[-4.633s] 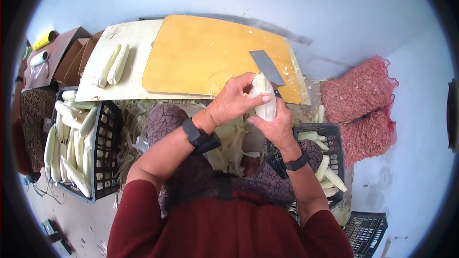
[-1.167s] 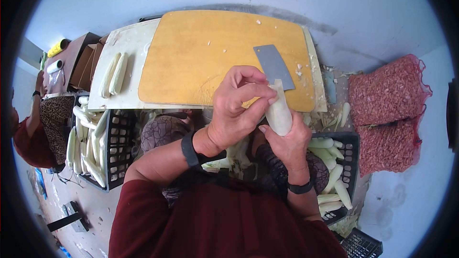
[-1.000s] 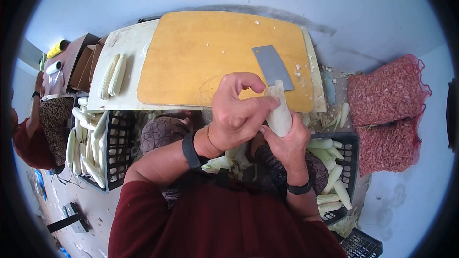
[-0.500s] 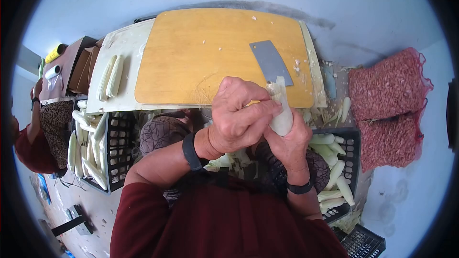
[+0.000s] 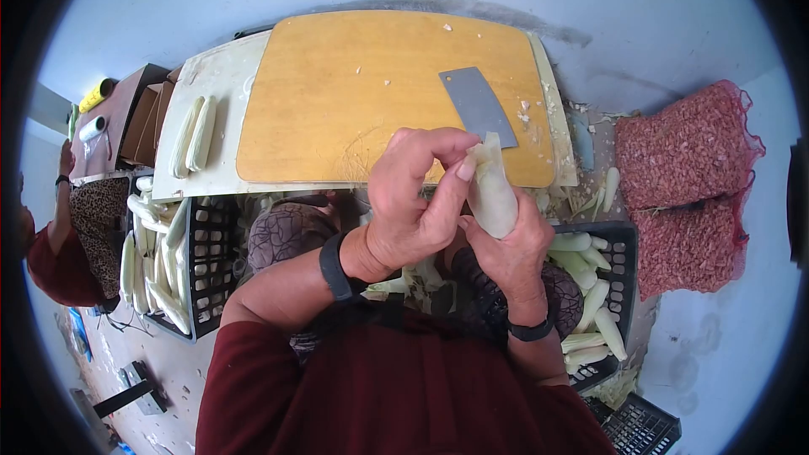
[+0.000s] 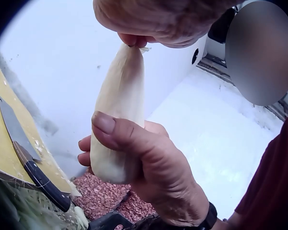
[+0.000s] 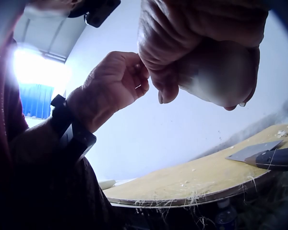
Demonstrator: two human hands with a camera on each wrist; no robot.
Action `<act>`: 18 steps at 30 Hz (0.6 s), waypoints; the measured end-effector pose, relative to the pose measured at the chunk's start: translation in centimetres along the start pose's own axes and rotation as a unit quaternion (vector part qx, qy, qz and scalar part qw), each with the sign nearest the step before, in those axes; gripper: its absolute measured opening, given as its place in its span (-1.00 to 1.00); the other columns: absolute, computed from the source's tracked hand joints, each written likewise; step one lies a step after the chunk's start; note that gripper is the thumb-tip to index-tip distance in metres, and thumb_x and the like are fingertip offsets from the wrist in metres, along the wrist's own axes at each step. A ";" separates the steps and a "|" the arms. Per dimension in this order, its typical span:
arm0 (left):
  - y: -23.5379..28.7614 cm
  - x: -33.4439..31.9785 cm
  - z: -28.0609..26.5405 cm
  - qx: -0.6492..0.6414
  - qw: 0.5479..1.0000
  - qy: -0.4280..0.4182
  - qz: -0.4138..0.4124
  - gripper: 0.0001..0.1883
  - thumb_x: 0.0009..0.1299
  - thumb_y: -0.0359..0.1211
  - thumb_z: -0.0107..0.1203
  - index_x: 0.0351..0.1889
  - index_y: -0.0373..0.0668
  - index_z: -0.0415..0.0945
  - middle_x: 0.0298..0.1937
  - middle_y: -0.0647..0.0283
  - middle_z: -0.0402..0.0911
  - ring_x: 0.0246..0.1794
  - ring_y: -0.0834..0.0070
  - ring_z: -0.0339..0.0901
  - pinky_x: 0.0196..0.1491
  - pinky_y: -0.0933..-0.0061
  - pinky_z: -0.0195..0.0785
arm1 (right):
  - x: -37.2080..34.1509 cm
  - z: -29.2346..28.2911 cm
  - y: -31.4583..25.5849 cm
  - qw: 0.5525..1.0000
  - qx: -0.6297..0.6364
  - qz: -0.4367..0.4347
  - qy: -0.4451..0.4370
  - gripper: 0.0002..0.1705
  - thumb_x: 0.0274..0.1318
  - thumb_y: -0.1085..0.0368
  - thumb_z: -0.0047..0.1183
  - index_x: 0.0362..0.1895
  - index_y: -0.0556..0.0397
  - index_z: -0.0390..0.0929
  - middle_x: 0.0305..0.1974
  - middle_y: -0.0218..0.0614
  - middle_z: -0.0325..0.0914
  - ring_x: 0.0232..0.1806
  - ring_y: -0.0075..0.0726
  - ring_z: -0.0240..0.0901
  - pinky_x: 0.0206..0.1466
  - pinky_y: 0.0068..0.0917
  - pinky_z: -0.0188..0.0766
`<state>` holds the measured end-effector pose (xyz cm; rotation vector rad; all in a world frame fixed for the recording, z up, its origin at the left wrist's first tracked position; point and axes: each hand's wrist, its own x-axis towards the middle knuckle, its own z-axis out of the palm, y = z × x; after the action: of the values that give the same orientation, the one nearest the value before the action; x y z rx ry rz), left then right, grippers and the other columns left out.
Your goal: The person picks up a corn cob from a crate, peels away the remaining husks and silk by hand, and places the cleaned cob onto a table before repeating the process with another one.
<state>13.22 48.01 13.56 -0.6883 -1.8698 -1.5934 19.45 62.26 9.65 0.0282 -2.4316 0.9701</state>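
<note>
In the head view, the left hand (image 5: 415, 194) pinches the narrow upper end of a pale ear of corn (image 5: 493, 202) between thumb and fingers, while the right hand (image 5: 516, 236) grips its rounded lower end; the ear is held in the air before the near edge of a yellow board (image 5: 354, 101). A cleaver (image 5: 479, 108) lies on that board, just beyond the ear, and two more ears (image 5: 202, 135) lie side by side on a white board (image 5: 227, 76) to the left. Black crates with pale ears stand on both sides, and reddish mesh sacks (image 5: 683, 147) lie at the far right. In the left wrist view, the ear stands slightly tilted, its tip caught in the left fingers and the right thumb laid across its lower part; the cleaver's dark handle (image 6: 45, 184) juts past the board's edge. In the right wrist view, the right hand is wrapped around the shadowed ear, the left hand's curled fingers close beside it, and a bottle (image 7: 225, 215) shows dimly below the board
</note>
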 end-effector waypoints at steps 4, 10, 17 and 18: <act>0.3 0.0 -0.3 -0.009 0.999 -0.017 -0.047 -0.74 0.07 -0.56 0.12 -0.24 -0.25 0.50 -0.49 0.27 0.51 -0.50 0.43 0.43 -0.37 0.44 0.26 | 0.0 0.0 0.0 1.000 -0.008 0.000 0.002 -0.35 -0.46 0.21 0.45 -0.21 0.16 0.41 -0.44 -0.15 0.53 -0.45 -0.05 0.53 -0.38 -0.27 0.46; 0.0 0.8 -0.6 0.011 0.998 -0.061 -0.032 -0.72 0.04 -0.52 0.16 -0.23 -0.25 0.54 -0.45 0.21 0.49 -0.41 0.39 0.45 -0.31 0.44 0.31 | 0.2 -0.4 -0.3 1.000 -0.013 0.003 -0.008 -0.36 -0.48 0.21 0.45 -0.22 0.16 0.42 -0.43 -0.16 0.53 -0.45 -0.04 0.53 -0.37 -0.27 0.46; -0.6 1.3 -1.0 0.014 0.993 -0.113 -0.026 -0.77 0.06 -0.54 0.21 -0.29 -0.19 0.61 -0.38 0.25 0.50 -0.35 0.48 0.42 -0.25 0.52 0.31 | 0.1 -0.6 -0.3 1.000 -0.020 0.012 -0.016 -0.37 -0.47 0.20 0.44 -0.23 0.17 0.43 -0.41 -0.13 0.53 -0.43 -0.02 0.52 -0.36 -0.25 0.46; -0.6 1.4 -1.1 0.018 0.991 -0.125 -0.032 -0.79 0.05 -0.54 0.22 -0.32 -0.18 0.62 -0.36 0.25 0.51 -0.35 0.49 0.42 -0.24 0.52 0.32 | 0.1 -0.6 -0.3 1.000 -0.019 0.012 -0.017 -0.37 -0.47 0.20 0.44 -0.23 0.17 0.43 -0.41 -0.13 0.53 -0.43 -0.02 0.52 -0.36 -0.25 0.46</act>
<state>11.90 46.86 14.28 -0.8541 -2.1132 -1.5680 19.68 62.39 10.26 0.0008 -2.4858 0.9399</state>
